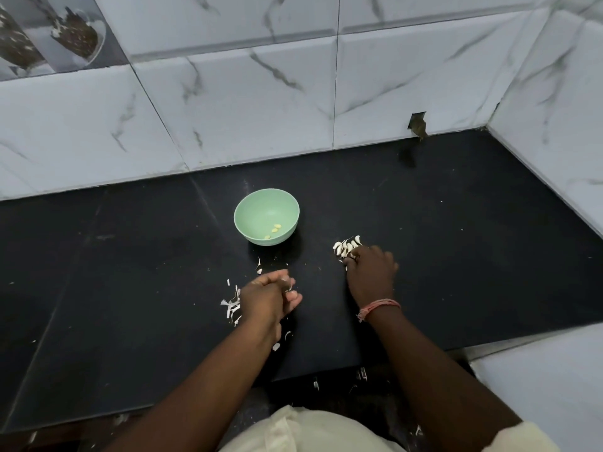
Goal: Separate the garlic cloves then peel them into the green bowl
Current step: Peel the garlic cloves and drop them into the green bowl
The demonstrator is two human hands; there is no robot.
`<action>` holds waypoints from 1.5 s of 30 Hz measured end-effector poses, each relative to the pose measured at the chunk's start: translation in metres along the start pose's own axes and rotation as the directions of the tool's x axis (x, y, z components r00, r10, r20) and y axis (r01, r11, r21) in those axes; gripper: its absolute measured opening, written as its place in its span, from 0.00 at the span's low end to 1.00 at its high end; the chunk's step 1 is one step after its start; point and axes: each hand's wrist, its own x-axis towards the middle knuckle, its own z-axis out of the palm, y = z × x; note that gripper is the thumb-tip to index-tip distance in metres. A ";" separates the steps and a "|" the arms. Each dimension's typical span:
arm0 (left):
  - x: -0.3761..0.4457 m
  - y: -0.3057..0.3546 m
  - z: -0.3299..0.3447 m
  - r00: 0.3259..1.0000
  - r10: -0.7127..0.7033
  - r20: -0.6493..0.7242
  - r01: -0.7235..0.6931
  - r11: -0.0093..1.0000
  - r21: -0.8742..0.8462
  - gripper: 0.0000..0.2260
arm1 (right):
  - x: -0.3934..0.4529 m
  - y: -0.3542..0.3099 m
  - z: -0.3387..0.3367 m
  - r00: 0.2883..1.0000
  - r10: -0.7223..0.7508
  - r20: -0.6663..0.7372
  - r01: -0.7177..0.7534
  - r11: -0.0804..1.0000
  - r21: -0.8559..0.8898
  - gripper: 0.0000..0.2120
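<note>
Cream cloth [303, 429] nearest the lens, both bare forearms reaching forward from it over black countertop [130, 305]. Left hand [270, 296] raised slightly, knuckles up, fingers curled inward with thumb tucked beneath; a scrap of pale skin apparently pinched at the fingertips, too small to tell for sure. Right hand [372, 272] laid palm down, fingers bent, tips touching the near edge of the unpeeled garlic cloves [346, 247]; whether one is pinched, cannot tell. Pink thread band [378, 307] round the right wrist. Green bowl [266, 216] ahead of the left hand and left of the clove pile, upright, a few peeled yellowish cloves [275, 230] lying inside at the near wall. Torn garlic skins [232, 305] just left of the left hand, more bits under its wrist. White marble-patterned wall tiles [261, 102] beyond the bowl.
</note>
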 end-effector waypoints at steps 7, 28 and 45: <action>0.000 -0.010 0.000 0.998 -0.056 0.019 0.055 0.998 0.033 0.10 | 0.006 -0.004 -0.005 0.997 0.079 -0.018 -0.072 0.966 0.247 0.08; -0.011 -0.015 -0.030 0.965 0.155 0.212 -0.141 0.987 -0.079 0.09 | -0.088 -0.057 -0.007 0.965 -0.112 0.235 -0.147 0.513 0.846 0.08; -0.032 -0.010 -0.060 0.932 0.342 0.122 -0.346 0.938 0.008 0.06 | -0.107 -0.085 -0.018 0.928 -0.267 0.259 -0.103 0.483 0.869 0.04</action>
